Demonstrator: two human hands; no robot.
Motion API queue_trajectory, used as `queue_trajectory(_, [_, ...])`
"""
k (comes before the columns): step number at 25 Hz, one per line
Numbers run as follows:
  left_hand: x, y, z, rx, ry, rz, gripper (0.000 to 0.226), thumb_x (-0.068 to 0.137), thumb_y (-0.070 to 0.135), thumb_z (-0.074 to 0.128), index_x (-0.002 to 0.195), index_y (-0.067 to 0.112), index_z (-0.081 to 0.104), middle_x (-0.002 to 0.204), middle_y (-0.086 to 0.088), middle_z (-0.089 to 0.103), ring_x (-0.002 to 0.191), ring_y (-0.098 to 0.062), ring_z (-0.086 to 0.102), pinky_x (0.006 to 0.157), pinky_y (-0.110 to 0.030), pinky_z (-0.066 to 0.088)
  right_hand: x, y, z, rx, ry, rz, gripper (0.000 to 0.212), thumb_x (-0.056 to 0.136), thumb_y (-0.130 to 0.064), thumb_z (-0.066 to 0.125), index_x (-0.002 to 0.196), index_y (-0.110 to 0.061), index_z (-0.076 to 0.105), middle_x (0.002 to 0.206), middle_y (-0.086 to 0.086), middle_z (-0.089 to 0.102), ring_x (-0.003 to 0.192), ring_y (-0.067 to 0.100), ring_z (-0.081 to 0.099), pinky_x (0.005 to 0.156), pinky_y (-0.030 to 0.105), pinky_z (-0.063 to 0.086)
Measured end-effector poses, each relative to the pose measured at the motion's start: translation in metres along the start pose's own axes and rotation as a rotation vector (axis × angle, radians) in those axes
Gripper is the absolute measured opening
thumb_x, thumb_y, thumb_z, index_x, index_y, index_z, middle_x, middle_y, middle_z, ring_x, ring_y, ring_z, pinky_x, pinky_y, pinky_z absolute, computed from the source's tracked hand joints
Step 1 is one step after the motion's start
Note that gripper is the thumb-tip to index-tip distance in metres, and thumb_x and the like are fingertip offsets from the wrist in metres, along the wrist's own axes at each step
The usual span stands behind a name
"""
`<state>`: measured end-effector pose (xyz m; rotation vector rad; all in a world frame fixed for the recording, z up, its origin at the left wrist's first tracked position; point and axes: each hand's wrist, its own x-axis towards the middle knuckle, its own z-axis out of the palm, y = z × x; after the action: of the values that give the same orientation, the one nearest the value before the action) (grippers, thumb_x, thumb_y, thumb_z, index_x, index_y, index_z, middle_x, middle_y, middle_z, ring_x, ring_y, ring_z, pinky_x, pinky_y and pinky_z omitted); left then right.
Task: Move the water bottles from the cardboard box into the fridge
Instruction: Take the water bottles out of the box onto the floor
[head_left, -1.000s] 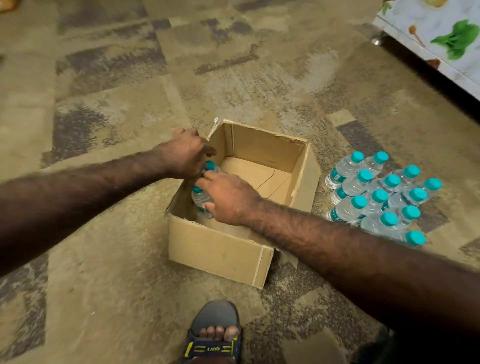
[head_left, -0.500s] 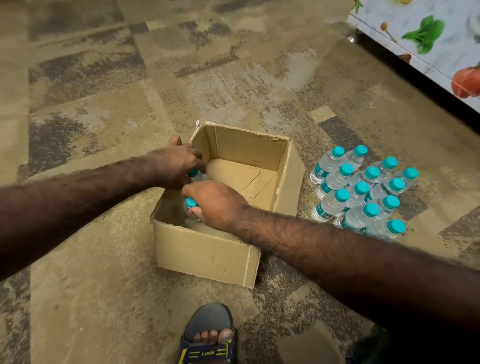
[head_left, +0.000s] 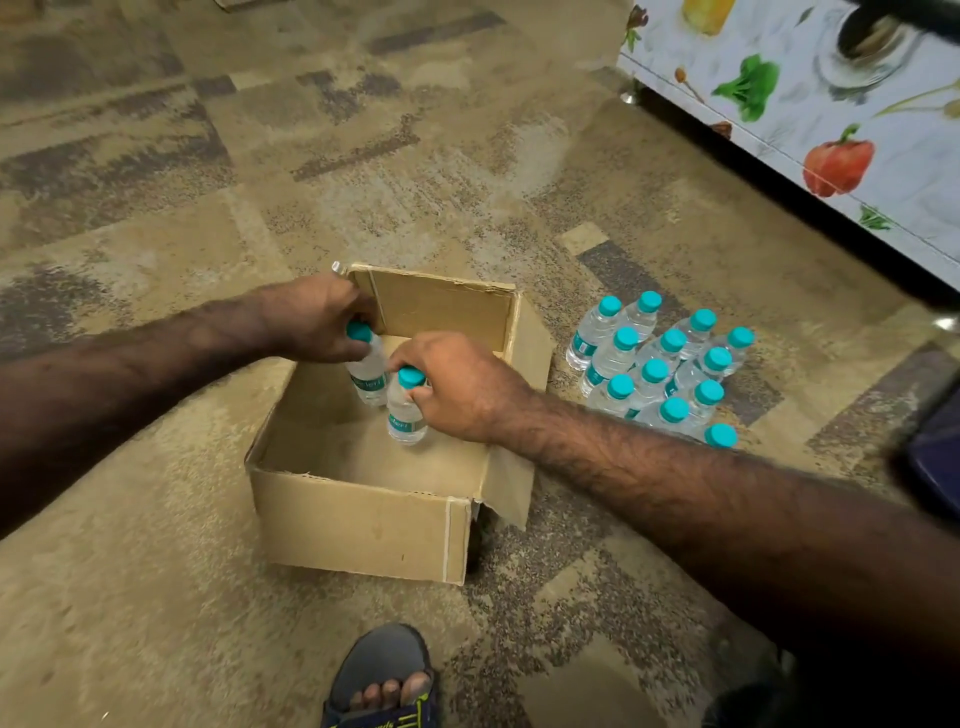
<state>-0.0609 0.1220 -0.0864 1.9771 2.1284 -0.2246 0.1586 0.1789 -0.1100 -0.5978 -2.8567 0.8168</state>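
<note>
An open cardboard box (head_left: 363, 519) sits on the carpet in front of me. My left hand (head_left: 311, 325) grips the neck of one clear water bottle with a teal cap (head_left: 368, 371), and my right hand (head_left: 462, 387) grips the neck of a second bottle (head_left: 405, 415). Both bottles hang upright, raised above the box's floor. Apart from these two the box interior shows no other bottles. Several more teal-capped bottles (head_left: 660, 369) stand grouped on the floor right of the box. The fridge (head_left: 831, 114), covered in vegetable prints, is at the upper right.
Patterned carpet (head_left: 156, 623) lies all around the box. My sandalled foot (head_left: 382, 680) is at the bottom edge, just before the box. A dark object (head_left: 935, 457) shows at the right edge.
Both hands have lifted their bottles up from the box's near-left corner, so the bottle bodies now show. My view has shifted, bringing more of the fridge into sight.
</note>
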Motion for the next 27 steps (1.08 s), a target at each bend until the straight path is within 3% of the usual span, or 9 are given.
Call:
queue_trajectory(5, [0.009, 0.026, -0.046, -0.066, 0.155, 0.009, 0.030, 0.087, 0.042, 0.074, 0.102, 0.017, 0.072, 0.084, 0.003, 0.068, 0.072, -0.011, 0.064, 0.059, -0.033, 0.058, -0.025, 0.013, -0.063, 0.063, 0.190, 0.022, 0.032, 0.089, -0.015, 0.072, 0.120, -0.023, 0.070, 0.112, -0.007, 0.068, 0.099, 0.008, 0.061, 0.088, 0.028, 0.056])
queue_trajectory(9, [0.020, 0.063, -0.075, -0.108, 0.296, 0.077, 0.029, 0.088, 0.043, 0.072, 0.100, 0.016, 0.072, 0.083, 0.002, 0.070, 0.069, -0.007, 0.062, 0.052, -0.022, 0.044, -0.051, 0.029, -0.111, 0.111, 0.377, 0.111, 0.032, 0.087, -0.019, 0.079, 0.119, -0.021, 0.073, 0.108, -0.011, 0.070, 0.097, 0.001, 0.063, 0.087, 0.018, 0.055])
queue_trajectory(13, [0.035, 0.105, -0.090, -0.182, 0.378, 0.158, 0.030, 0.088, 0.041, 0.070, 0.100, 0.014, 0.073, 0.082, 0.002, 0.070, 0.069, -0.007, 0.063, 0.054, -0.024, 0.048, -0.076, 0.052, -0.150, 0.122, 0.509, 0.219, 0.035, 0.085, -0.023, 0.082, 0.119, -0.026, 0.076, 0.104, -0.018, 0.071, 0.079, -0.018, 0.059, 0.069, 0.000, 0.045])
queue_trajectory(16, [0.049, 0.131, -0.096, -0.209, 0.429, 0.201, 0.030, 0.088, 0.040, 0.070, 0.100, 0.013, 0.075, 0.083, -0.001, 0.073, 0.070, -0.013, 0.066, 0.059, -0.031, 0.057, -0.095, 0.068, -0.173, 0.075, 0.589, 0.286, 0.034, 0.083, -0.024, 0.083, 0.116, -0.027, 0.077, 0.098, -0.020, 0.070, 0.072, -0.019, 0.058, 0.065, 0.000, 0.043])
queue_trajectory(23, [0.089, 0.176, -0.077, -0.154, 0.393, 0.290, 0.025, 0.088, 0.037, 0.069, 0.094, 0.014, 0.073, 0.077, 0.000, 0.068, 0.067, -0.014, 0.063, 0.060, -0.040, 0.060, -0.136, 0.109, -0.215, -0.010, 0.781, 0.480, 0.024, 0.078, -0.028, 0.083, 0.102, -0.028, 0.079, 0.084, -0.022, 0.068, 0.069, -0.010, 0.059, 0.062, 0.005, 0.042])
queue_trajectory(27, [0.113, 0.191, -0.055, -0.138, 0.312, 0.256, 0.023, 0.089, 0.035, 0.071, 0.095, 0.014, 0.073, 0.077, 0.001, 0.066, 0.067, -0.011, 0.060, 0.057, -0.032, 0.057, -0.157, 0.130, -0.218, -0.056, 0.750, 0.578, 0.020, 0.078, -0.023, 0.082, 0.098, -0.024, 0.079, 0.083, -0.022, 0.067, 0.072, -0.006, 0.060, 0.063, 0.013, 0.045])
